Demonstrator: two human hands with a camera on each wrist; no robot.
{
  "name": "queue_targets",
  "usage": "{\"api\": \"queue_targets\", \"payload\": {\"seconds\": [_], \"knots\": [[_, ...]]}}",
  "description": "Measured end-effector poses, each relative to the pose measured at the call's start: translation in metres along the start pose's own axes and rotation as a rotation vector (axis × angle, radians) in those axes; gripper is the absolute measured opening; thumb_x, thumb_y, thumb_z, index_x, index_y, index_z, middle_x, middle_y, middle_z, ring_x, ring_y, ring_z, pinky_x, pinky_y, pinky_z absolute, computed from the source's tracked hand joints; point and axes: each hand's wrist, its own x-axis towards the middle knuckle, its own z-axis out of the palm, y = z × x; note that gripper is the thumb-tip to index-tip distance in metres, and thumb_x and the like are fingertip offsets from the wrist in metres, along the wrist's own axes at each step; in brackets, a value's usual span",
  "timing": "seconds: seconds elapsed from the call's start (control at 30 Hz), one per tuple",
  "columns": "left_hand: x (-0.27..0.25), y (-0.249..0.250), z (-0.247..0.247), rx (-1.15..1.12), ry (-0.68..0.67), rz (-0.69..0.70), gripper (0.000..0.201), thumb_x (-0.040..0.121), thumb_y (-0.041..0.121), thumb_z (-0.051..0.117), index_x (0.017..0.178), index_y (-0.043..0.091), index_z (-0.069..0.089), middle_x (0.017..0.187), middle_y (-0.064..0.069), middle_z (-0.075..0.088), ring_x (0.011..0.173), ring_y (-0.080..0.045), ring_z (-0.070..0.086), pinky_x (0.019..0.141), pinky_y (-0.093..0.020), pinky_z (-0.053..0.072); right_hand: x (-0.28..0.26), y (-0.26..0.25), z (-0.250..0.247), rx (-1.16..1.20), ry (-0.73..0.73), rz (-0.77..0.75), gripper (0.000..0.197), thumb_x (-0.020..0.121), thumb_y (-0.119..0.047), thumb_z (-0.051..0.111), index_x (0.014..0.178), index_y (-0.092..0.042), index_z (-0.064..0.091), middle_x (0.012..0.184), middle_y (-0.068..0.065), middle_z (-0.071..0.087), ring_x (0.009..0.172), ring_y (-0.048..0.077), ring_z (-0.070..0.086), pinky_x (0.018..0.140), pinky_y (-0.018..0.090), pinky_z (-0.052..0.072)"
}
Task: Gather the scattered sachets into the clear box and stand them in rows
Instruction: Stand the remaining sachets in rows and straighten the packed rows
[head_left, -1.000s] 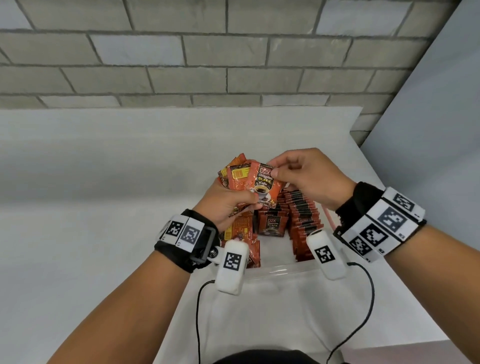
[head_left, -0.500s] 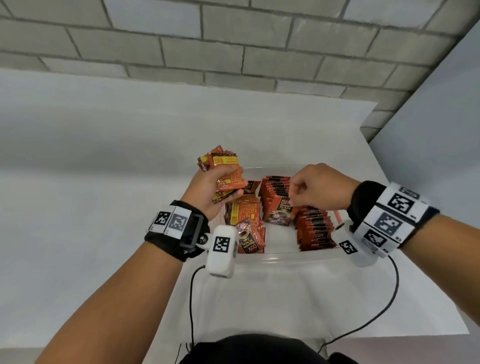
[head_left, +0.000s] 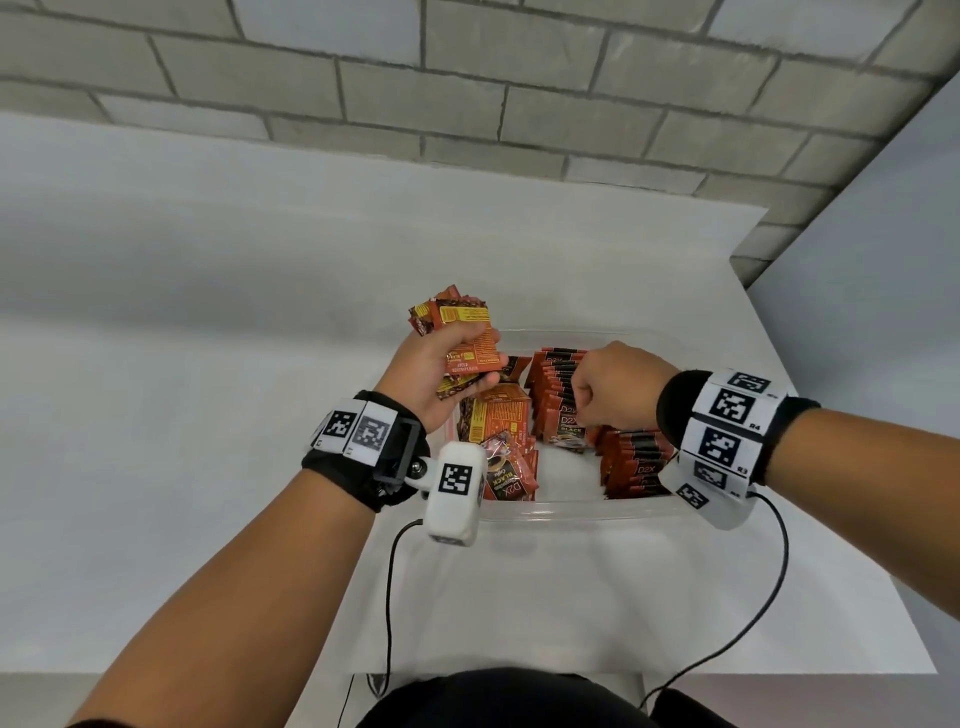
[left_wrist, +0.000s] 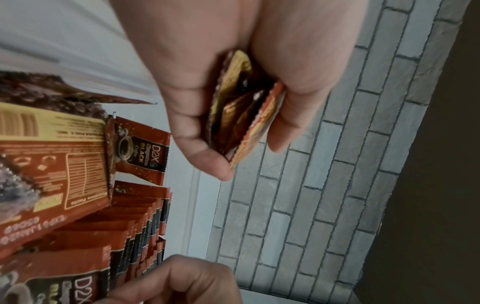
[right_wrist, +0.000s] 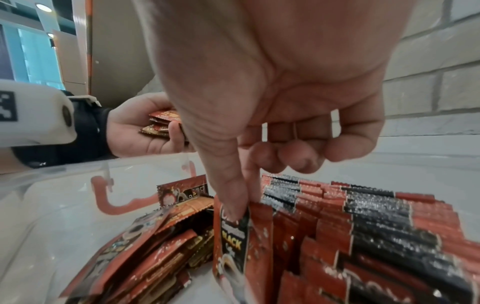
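- Setting a single sachet upright at the near-left end of the standing rows, the right hand pinches its top edge between thumb and forefinger, the other fingers curled in.
- A second ago that hand was up at the left hand's bundle, drawing this sachet off; half a second ago it had already dropped to the rows, and it now sits lower among them.
- The left hand holds a small stack of sachets in a closed grip, raised over the far-left corner of the clear box.
- Inside the box, two tidy rows fill the middle and right, while loose sachets lie tumbled flat on the left side.
- The box stands on the white worktop, near its right edge.
- Judging by this, the feed-and-place cycle is working: one more sachet joins the row, but the held stack and the tumbled heap are left to stand up.
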Motion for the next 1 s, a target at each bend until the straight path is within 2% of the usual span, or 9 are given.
{"api": "queue_targets", "payload": {"seconds": [0.2,0.33,0.47,0.53,0.6,0.8,1.0], "knots": [[0.0009,-0.0005,-0.0007,0.008,-0.003,-0.001,0.01,0.093,0.012,0.056,0.094,0.005,0.063,0.088,-0.008,0.07,0.074,-0.02,0.07,0.055,-0.024,0.056,-0.0002,0.0005,0.0083,-0.095,-0.057,-0.011,0.007,0.086,-0.013,0.062,0.083,-0.011,0.067,0.09,0.005,0.069,0.084,0.022,0.065,0.067,0.027,0.051],[0.001,-0.0008,-0.001,0.015,-0.008,0.003,0.011,0.093,0.012,0.056,0.094,0.005,0.063,0.087,-0.008,0.071,0.073,-0.02,0.07,0.055,-0.025,0.056,-0.0005,-0.0015,0.0094,-0.151,-0.086,-0.012,0.011,0.082,-0.021,0.072,0.087,-0.013,0.066,0.087,0.002,0.067,0.082,0.018,0.062,0.067,0.026,0.049],[0.0008,-0.0008,-0.0012,0.006,-0.013,0.005,0.011,0.094,0.012,0.055,0.095,0.005,0.063,0.087,-0.008,0.071,0.073,-0.02,0.07,0.055,-0.024,0.056,0.0026,-0.0008,0.0089,-0.195,-0.036,-0.032,0.006,0.087,-0.015,0.062,0.088,-0.011,0.066,0.089,0.005,0.067,0.08,0.021,0.063,0.063,0.026,0.049],[0.0009,-0.0008,-0.0014,0.001,-0.015,0.005,0.01,0.094,0.012,0.055,0.094,0.005,0.063,0.088,-0.008,0.071,0.074,-0.021,0.07,0.055,-0.025,0.056,0.0031,-0.0013,0.008,-0.212,-0.029,-0.037,0.006,0.088,-0.014,0.06,0.09,-0.011,0.065,0.089,0.005,0.067,0.081,0.021,0.063,0.067,0.028,0.051],[0.0009,-0.0004,-0.0015,0.001,-0.017,0.006,0.01,0.094,0.012,0.055,0.094,0.006,0.063,0.088,-0.008,0.071,0.074,-0.02,0.07,0.055,-0.025,0.056,0.0033,-0.0014,0.0083,-0.23,-0.033,-0.047,0.007,0.088,-0.015,0.06,0.091,-0.011,0.065,0.09,0.005,0.066,0.083,0.021,0.063,0.068,0.028,0.051],[0.0015,-0.0011,-0.0024,0.009,-0.025,0.005,0.011,0.094,0.013,0.055,0.094,0.006,0.063,0.09,-0.009,0.071,0.075,-0.02,0.07,0.057,-0.025,0.056,0.005,0.0024,0.0095,-0.205,-0.028,-0.041,0.008,0.088,-0.017,0.061,0.091,-0.011,0.064,0.09,0.006,0.066,0.082,0.022,0.063,0.054,0.02,0.039],[0.0014,0.0,-0.0022,-0.016,-0.024,-0.005,0.012,0.094,0.013,0.053,0.095,0.005,0.062,0.089,-0.01,0.071,0.074,-0.022,0.07,0.057,-0.025,0.057,0.0039,0.0067,0.0071,-0.14,0.025,-0.03,0.014,0.085,-0.025,0.066,0.089,-0.013,0.06,0.086,0.003,0.063,0.076,0.02,0.059,0.054,0.023,0.039]]}}
